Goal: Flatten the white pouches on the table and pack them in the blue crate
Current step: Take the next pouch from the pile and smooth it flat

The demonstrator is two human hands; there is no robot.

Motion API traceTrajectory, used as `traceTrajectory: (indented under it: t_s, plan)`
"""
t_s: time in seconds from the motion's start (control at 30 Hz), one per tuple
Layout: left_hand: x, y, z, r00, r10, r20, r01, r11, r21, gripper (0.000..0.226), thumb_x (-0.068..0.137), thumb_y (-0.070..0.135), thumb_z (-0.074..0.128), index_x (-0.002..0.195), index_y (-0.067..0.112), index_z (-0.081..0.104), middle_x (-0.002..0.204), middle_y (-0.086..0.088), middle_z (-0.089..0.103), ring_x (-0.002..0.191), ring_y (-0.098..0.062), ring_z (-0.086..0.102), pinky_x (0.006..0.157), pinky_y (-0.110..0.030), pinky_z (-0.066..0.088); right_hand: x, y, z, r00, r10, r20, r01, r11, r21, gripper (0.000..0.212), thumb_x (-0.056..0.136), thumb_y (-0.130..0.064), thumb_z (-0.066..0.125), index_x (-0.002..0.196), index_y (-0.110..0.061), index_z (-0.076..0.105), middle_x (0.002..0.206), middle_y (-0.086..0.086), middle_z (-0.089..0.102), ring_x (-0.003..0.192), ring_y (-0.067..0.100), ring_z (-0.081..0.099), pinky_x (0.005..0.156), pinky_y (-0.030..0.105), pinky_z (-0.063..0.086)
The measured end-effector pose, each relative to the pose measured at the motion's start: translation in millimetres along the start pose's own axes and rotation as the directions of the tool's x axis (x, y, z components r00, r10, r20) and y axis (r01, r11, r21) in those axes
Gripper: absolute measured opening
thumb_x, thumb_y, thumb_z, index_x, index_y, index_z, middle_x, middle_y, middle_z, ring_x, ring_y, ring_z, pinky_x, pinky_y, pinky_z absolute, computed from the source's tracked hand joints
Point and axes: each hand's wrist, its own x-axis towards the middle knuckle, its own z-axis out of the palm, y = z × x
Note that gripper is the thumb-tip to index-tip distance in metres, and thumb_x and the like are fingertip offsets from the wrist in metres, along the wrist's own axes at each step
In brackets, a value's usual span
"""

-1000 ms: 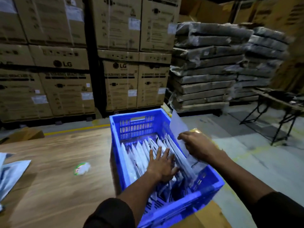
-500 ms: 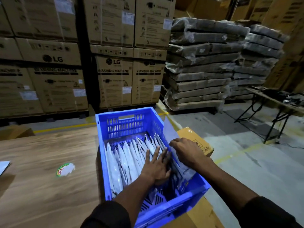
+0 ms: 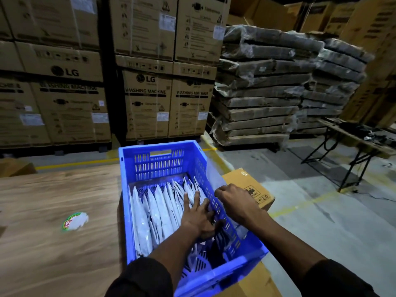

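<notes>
The left hand (image 3: 198,217) reaches into the crate (image 3: 159,163) from the near side, palm down, fingers straight and spread, pressing flat against the pouches (image 3: 158,209) at the right end of the row. It grips nothing; the fingers lie fanned across the pouch tops, pointing toward the far wall. The right hand (image 3: 234,202) sits just right of it, over the crate's right wall, knuckles up and fingers curled. A pale pouch (image 3: 214,179) rises just beyond its knuckles against that wall, and the fingers seem to pinch its edge, though the contact itself is hidden under the hand.

The pouches stand on edge in a leaning row, running left from the left hand to the crate's left wall. Beyond the fingertips, a bare strip of crate floor lies before the far slotted wall. Nearer than the wrist, the crate's near right corner holds only a few slumped pouches. The crate rests at the table's (image 3: 53,254) right edge. Just right of the right hand, outside the crate, lies a box (image 3: 250,185) lower down. Well to the left of both hands, a sticker (image 3: 75,220) lies on open tabletop.
</notes>
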Motion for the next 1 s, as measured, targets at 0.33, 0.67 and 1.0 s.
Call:
traceTrajectory:
  t_s: [0.33,0.67,1.0]
  plan:
    - [1,-1,6,0.999,-0.041,0.023,0.037,0.987,0.158,0.08,0.089,0.064,0.019,0.162,0.029,0.015,0.166,0.003,0.023,0.15,-0.048,-0.02,0.09,-0.081,-0.031,9,-15,28,0.995,0.026,0.101,-0.027,1.0,0.009,0.025,0.089,-0.011,0.062,0.114,-0.009,0.058,0.115,0.011,0.061,0.109,0.032,0.056,0.074,0.04,0.048]
    - [-10,-10,-9,0.997,-0.026,0.075,0.02,0.997,0.079,0.074,0.094,0.055,0.033,0.162,0.028,0.017,0.169,0.003,0.014,0.149,-0.046,-0.025,0.098,-0.08,-0.025,21,-28,35,0.969,0.056,0.24,-0.076,0.994,0.075,0.028,0.085,-0.016,0.062,0.113,-0.015,0.063,0.12,0.009,0.062,0.107,0.037,0.064,0.082,0.042,0.052]
    - [-49,-76,-68,0.964,-0.148,-0.223,0.141,0.989,-0.046,0.063,0.1,0.042,0.045,0.156,0.018,0.03,0.167,-0.004,0.02,0.156,-0.031,0.002,0.114,-0.073,-0.001,55,-69,-10,0.993,0.104,-0.061,-0.094,0.983,0.156,0.023,0.093,-0.027,0.054,0.114,-0.02,0.058,0.118,0.005,0.064,0.11,0.03,0.062,0.078,0.039,0.049]
